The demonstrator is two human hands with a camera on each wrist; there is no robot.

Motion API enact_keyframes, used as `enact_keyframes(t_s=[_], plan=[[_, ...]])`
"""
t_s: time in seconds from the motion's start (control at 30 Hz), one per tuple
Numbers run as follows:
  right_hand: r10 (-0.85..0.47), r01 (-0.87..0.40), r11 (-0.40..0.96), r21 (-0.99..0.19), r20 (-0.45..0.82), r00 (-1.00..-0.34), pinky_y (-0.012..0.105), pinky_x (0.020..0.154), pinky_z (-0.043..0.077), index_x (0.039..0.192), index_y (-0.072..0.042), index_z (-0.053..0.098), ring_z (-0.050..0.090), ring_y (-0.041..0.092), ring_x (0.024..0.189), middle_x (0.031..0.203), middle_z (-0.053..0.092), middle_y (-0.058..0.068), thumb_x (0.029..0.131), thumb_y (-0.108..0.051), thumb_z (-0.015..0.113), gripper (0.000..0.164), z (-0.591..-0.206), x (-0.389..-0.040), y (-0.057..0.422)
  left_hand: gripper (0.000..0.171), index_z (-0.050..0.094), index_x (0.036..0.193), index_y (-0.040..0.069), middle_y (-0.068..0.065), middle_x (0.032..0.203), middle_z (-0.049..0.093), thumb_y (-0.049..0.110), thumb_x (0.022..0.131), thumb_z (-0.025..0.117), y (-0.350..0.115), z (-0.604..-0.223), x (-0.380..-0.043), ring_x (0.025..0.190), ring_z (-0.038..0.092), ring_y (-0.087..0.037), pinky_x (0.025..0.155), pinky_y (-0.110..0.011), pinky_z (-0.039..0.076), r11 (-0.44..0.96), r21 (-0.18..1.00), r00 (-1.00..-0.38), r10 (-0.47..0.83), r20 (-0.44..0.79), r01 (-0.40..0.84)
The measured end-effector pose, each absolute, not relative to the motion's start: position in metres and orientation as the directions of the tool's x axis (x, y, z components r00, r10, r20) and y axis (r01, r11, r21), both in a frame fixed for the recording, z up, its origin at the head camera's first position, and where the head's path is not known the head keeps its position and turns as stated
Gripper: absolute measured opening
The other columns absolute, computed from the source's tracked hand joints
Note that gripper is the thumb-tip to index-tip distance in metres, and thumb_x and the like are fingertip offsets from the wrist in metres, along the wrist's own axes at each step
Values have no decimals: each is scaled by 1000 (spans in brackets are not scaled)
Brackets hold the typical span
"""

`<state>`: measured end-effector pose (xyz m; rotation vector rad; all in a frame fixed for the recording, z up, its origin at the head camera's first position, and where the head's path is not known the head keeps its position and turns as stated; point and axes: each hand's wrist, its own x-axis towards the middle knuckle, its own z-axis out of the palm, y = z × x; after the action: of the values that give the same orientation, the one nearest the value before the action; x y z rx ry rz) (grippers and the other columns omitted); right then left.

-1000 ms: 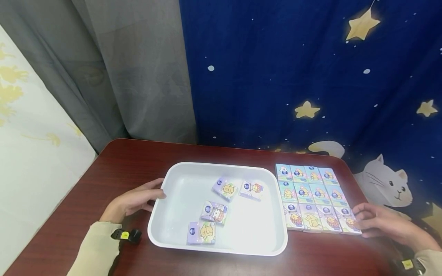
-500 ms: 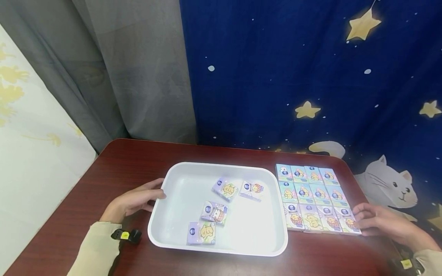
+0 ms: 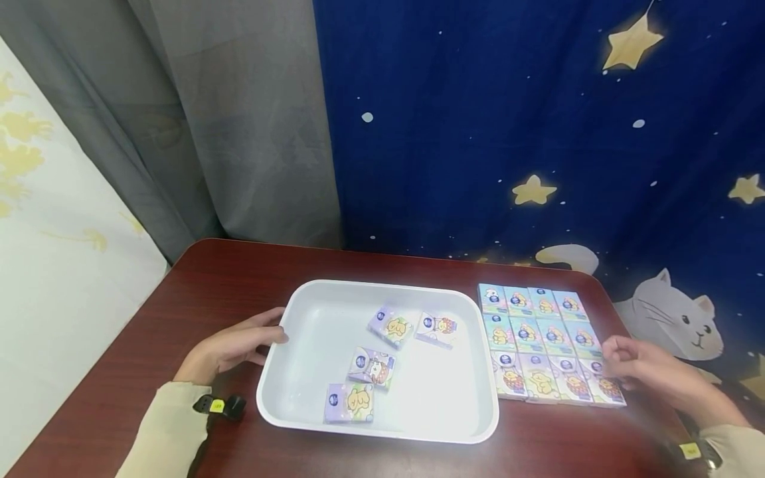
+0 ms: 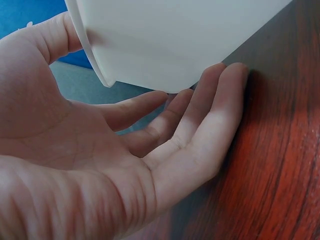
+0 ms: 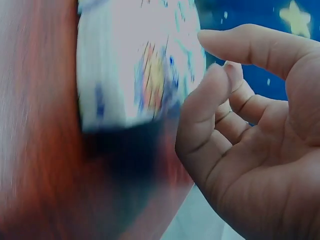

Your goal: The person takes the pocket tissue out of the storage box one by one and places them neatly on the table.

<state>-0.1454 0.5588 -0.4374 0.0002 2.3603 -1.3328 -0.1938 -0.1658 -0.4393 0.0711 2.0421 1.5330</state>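
Note:
My left hand (image 3: 242,342) grips the left rim of a white plastic tray (image 3: 276,392), the thumb over the edge. In the left wrist view its fingers (image 4: 200,135) reach under the tray's outer wall (image 4: 165,45). Several lilac pocket tissue packs with cartoon prints, one a bear pack (image 3: 352,401), lie scattered in the tray. My right hand (image 3: 648,372), fingers loosely bent and holding nothing, hovers beside the right end of a block of tissue packs (image 3: 540,382). In the right wrist view the nearest pack (image 5: 145,75) is blurred, apart from the fingertips.
The tissue-pack block stands in three neat rows, blue-green packs (image 3: 540,332) behind and lilac ones in front, close to the tray's right rim. All of it sits on a dark red wooden table (image 3: 239,279). A blue star-print curtain (image 3: 442,133) hangs behind.
My right hand has lifted off the front-right tissue pack and shifted slightly up and left, its fingers drawn closer together. The left hand and the tray stay where they were.

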Motion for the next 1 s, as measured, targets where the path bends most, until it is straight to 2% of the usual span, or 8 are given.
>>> enact_keyframes(t_s=[0.13,0.33,0.37,0.53,0.6,0.77,0.93,1.0], plan=[[-187,251,522,-815,-397,-898,33,73,57,113,1,55,70,25,87,98,68,10,101,-10,70,22,-425,-150,532,82,26,171,2,-19,135,67,20,100,64,-166,-440,-193,109,72,-34,92,-58,62,340,893,-832,370,-415,-294],[-287,292,391,-873,-417,-862,47,75,66,125,5,54,76,41,93,114,71,25,107,-15,68,31,-410,-154,492,81,26,170,2,-19,134,67,20,101,64,-166,-440,-193,109,72,-34,93,-58,62,339,892,-829,371,-419,-299],[-314,248,405,-880,-389,-866,47,73,66,124,6,55,76,41,91,113,71,26,106,-14,68,30,-409,-156,486,81,27,170,2,-19,134,67,20,101,64,-166,-440,-192,109,72,-34,93,-57,62,339,892,-829,370,-419,-299],[-384,54,510,-859,-284,-879,40,67,64,120,2,61,75,36,84,115,70,22,103,-10,70,23,-402,-165,452,80,28,170,3,-19,134,67,20,101,64,-166,-439,-193,108,72,-34,93,-57,62,338,894,-830,373,-415,-295],[-405,-37,565,-824,-238,-883,34,65,59,119,0,64,70,30,80,110,69,17,101,-8,71,21,-399,-169,438,80,28,170,3,-19,134,67,20,101,64,-166,-439,-193,108,72,-34,93,-56,62,338,895,-831,373,-413,-293],[-458,-130,587,-799,-196,-867,30,62,53,116,-1,67,63,25,76,92,67,8,92,-3,77,26,-392,-176,402,81,28,171,3,-18,135,67,20,100,64,-166,-440,-193,109,72,-34,93,-56,62,339,893,-832,367,-416,-297],[-514,-214,584,-783,-152,-844,31,72,57,113,-6,70,65,26,84,94,68,4,92,-8,82,25,-380,-179,369,81,27,171,4,-19,135,67,21,101,64,-166,-441,-194,109,72,-34,93,-56,62,336,893,-830,368,-418,-301],[-540,-255,587,-768,-138,-830,32,80,56,112,-10,71,65,26,91,98,70,3,92,-11,82,22,-376,-180,355,81,27,171,4,-19,135,67,20,101,64,-167,-441,-195,109,72,-34,93,-56,62,334,893,-828,372,-419,-302]])
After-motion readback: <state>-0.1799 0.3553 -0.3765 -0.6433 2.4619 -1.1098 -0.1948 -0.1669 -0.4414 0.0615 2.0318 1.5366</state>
